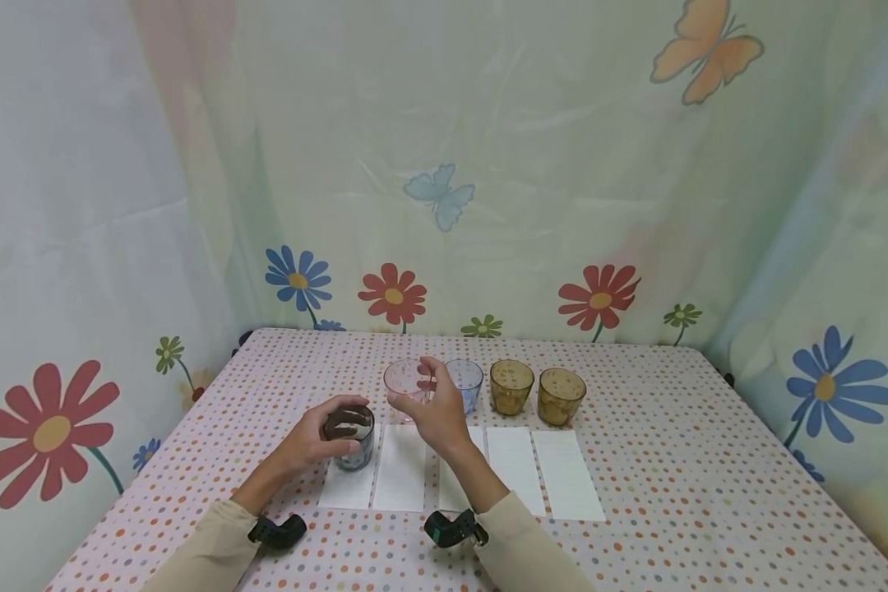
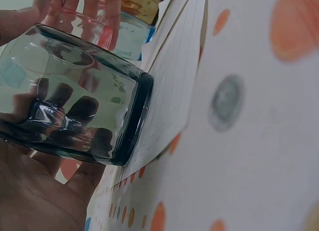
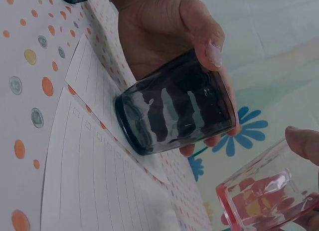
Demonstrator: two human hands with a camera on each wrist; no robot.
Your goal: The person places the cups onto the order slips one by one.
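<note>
My left hand [image 1: 309, 440] grips a dark smoky blue-grey glass tumbler [image 3: 169, 111], thumb on one side and fingers around the other. The tumbler stands upright with its base at the leftmost white paper strip [image 1: 346, 489]. To its right, my right hand [image 1: 444, 418] holds a clear pink-tinted tumbler [image 1: 401, 376], with the thumb on the near side and fingers behind. In the right wrist view the pink tumbler's red-tinted base [image 3: 229, 208] shows at lower right. From the left wrist camera, the right hand's fingers [image 2: 89, 24] appear behind it.
Beside the pink tumbler, a pale blue tumbler [image 1: 468, 380] and two amber tumblers [image 1: 511, 386] stand in a row. Several lined paper strips [image 1: 568, 477] lie side by side on the dotted tablecloth [image 1: 681, 477]. A flower-printed curtain [image 1: 518, 247] surrounds the table.
</note>
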